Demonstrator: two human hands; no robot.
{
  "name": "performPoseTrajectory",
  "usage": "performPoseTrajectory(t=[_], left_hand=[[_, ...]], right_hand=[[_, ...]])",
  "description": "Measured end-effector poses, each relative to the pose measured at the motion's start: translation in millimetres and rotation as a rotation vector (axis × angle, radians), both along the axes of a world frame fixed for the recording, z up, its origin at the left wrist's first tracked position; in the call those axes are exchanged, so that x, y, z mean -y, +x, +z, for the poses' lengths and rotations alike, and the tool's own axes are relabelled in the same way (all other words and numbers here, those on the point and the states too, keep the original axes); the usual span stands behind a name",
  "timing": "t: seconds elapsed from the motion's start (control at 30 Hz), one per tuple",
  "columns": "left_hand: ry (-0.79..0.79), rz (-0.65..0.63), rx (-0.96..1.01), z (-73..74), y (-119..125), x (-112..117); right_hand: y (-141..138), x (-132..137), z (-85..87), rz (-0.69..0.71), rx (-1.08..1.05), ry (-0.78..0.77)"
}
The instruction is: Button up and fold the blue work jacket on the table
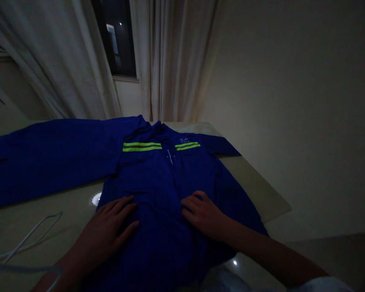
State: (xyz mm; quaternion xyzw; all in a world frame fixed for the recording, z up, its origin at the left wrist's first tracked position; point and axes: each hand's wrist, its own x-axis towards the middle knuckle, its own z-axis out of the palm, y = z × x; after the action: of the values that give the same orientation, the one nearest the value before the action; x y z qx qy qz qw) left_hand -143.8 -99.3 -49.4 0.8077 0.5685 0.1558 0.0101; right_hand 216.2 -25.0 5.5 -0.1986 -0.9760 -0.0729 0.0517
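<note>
A dark blue work jacket [158, 178] lies front up, collar at the far side. Bright yellow-green striped bands [142, 147] cross its chest, and small white lettering shows above the right-hand band. One sleeve [54, 150] stretches out to the left; the other reaches right. My left hand [115, 223] rests on the lower left part of the jacket, fingers spread and pointing away. Across from it, my right hand [202, 213] lies on the front panel, its fingers slightly bent and apart. Neither hand appears to grip the cloth.
The jacket is spread over a pale, glossy table [258, 182] whose right edge runs diagonally. A white cable [27, 239] loops at the lower left. Light curtains [170, 61] and a dark window [117, 40] are behind, with a plain wall [292, 101] at the right. The room is dim.
</note>
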Motion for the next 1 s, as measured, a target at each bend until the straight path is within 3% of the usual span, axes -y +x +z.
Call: performPoseTrajectory(t=[0.13, 0.2, 0.3, 0.4, 0.6, 0.83, 1.0], left_hand=[[-0.044, 0.016, 0.005, 29.8, 50, -35], [-0.038, 0.044, 0.009, 35.7, 86, -61], [-0.08, 0.119, 0.028, 28.6, 131, -103], [-0.168, 0.157, 0.043, 11.1, 152, -140], [-0.204, 0.151, 0.024, -12.7, 143, -187], [-0.204, 0.156, -0.031, -10.8, 125, -222], [-0.167, 0.154, -0.039, -9.2, 125, -221]], right_hand=[[6, 22, 5.2, -0.019, -0.036, -0.042], [7, 31, 8.2, -0.039, -0.043, -0.066], [9, 44, 13.0, -0.036, -0.027, -0.104], [13, 58, 15.3, 0.002, -0.021, -0.129], [16, 60, 3.8, 0.026, -0.104, -0.054], [8, 44, -6.1, 0.022, -0.159, -0.031], [10, 48, -11.0, 0.109, -0.098, -0.08]])
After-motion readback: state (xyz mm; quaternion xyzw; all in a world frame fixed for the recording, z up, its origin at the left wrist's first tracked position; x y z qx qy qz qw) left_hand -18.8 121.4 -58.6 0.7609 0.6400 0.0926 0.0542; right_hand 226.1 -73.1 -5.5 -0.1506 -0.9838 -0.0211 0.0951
